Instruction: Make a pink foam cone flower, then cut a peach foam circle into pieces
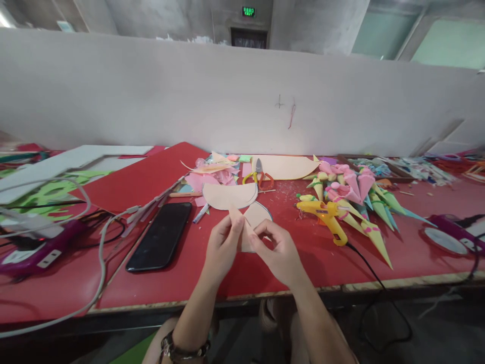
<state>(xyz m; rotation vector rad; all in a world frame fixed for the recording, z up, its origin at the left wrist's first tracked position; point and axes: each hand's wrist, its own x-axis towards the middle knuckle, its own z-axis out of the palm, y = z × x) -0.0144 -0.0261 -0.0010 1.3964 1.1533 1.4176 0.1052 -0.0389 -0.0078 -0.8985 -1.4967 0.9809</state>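
Both my hands are closed in a pinch on a cream paper piece [245, 241], held just above the red table. My left hand [223, 242] grips its upper left edge, and a narrow tip of the piece rises past the thumb. My right hand [278, 250] pinches the right edge, its fingers curled. Right behind the hands lies a rounded cream paper piece [257, 213]; I cannot tell whether it joins the held one. Beyond it is a half-round cream cutout [229, 196] with a dark outlined edge. Scissors [258, 174] with yellow and orange handles lie farther back.
A black phone [159, 236] lies left of my hands, beside white cables [101, 253] and a purple power strip [38, 250]. To the right are a yellow glue gun [324, 215] and several paper cones [375, 237]. Paper scraps [212, 174] pile up behind.
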